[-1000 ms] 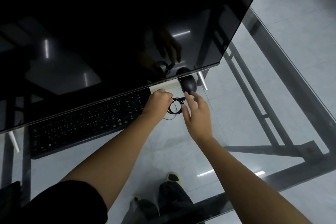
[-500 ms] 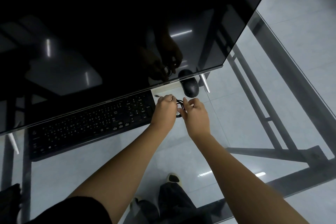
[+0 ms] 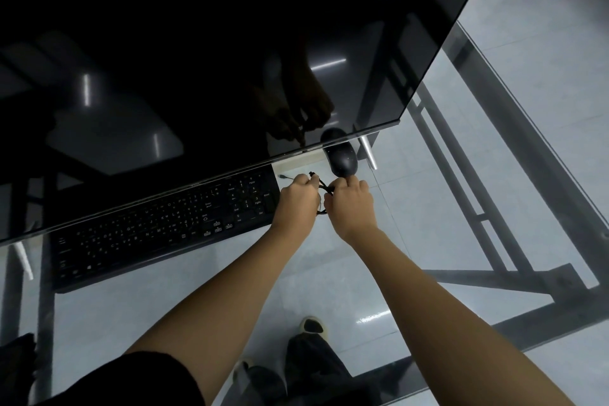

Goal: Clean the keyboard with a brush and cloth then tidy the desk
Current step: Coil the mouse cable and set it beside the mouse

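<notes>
A dark monitor (image 3: pixel 204 53) loomed over your glass desk (image 3: pixel 412 241), the black keyboard (image 3: pixel 158 227) lying partly beneath its lower edge. Your left hand (image 3: pixel 296 204) and right hand (image 3: pixel 351 204) met knuckle to knuckle, both clenched around a coiled black cable (image 3: pixel 324 188), just before the mouse (image 3: pixel 342 160).

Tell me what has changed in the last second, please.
The right hand closed in on the left hand; both now grip the bundled thin black cable between them. The black keyboard, black oval mouse and dark monitor stayed put.
</notes>
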